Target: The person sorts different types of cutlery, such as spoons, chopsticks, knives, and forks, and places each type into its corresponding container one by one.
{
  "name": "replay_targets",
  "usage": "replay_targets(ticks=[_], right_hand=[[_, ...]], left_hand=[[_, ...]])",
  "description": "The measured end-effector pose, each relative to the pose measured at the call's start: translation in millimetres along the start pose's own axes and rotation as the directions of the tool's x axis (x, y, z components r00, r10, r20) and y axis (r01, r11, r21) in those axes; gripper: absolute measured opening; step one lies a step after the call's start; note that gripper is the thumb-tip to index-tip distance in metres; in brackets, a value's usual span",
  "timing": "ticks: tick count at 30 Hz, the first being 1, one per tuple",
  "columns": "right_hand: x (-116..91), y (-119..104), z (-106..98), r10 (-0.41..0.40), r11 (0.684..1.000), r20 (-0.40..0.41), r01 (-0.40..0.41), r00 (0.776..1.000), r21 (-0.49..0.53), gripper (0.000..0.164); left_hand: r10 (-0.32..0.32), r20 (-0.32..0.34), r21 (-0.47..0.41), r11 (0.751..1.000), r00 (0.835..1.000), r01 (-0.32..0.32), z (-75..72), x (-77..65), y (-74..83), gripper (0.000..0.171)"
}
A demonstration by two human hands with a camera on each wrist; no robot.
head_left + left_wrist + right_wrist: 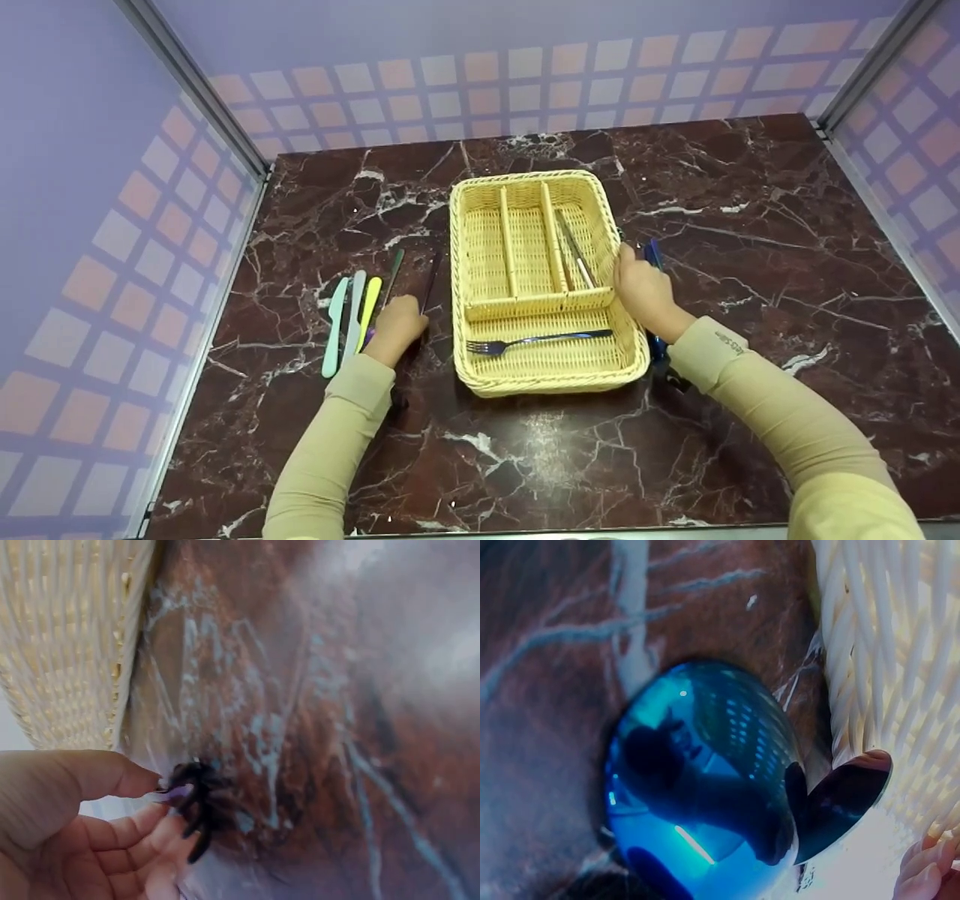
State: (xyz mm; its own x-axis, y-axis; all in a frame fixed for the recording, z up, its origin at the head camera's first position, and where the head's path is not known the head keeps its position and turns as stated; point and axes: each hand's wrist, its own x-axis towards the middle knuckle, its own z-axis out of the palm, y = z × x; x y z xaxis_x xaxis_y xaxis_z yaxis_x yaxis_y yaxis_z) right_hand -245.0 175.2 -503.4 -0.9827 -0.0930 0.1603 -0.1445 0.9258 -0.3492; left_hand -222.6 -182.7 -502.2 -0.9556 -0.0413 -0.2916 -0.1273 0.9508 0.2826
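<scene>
A yellow wicker cutlery basket (pixel 555 386) stands in the middle, divided into compartments. To its left my left hand (pixel 397 330) reaches down. In the left wrist view, its thumb and fingers pinch a fork with dark tines (pixel 201 810); most of that fork is hidden. My right hand (pixel 646 296) grips the basket's right rim, fingers against the outer wall. Beside it a shiny blue spoon (pixel 705 787) and a dark spoon (pixel 847 802) lie on the table. A blue fork (pixel 491 347) lies across the front compartment, and silvery cutlery (pixel 576 251) fills part of the right one.
Left of my left hand lie a mint knife (pixel 335 326), a grey-blue handled piece (pixel 355 315) and a yellow-handled piece (pixel 369 307). A dark green handle (pixel 394 270) points away behind them. Printed panels (pixel 450 82) enclose the dark marbled table (pixel 547 465) on the left, back and right.
</scene>
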Motion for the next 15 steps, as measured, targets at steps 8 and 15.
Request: replay_targets(ticks=[8,15], right_hand=[[0.6,-0.7,0.1,0.005,1.0,0.012,-0.004,1.0,-0.014,0.036],[-0.6,0.0,-1.4,-0.011,1.0,-0.013,0.011,1.0,-0.005,0.034]], left_hand=[[0.003,-0.044,-0.06,0.998,0.999,-0.006,-7.7,8.1,-6.9,0.028],[0.033,-0.168,-0.148,0.987,0.985,-0.059,-29.7,20.2,-26.7,0.029]])
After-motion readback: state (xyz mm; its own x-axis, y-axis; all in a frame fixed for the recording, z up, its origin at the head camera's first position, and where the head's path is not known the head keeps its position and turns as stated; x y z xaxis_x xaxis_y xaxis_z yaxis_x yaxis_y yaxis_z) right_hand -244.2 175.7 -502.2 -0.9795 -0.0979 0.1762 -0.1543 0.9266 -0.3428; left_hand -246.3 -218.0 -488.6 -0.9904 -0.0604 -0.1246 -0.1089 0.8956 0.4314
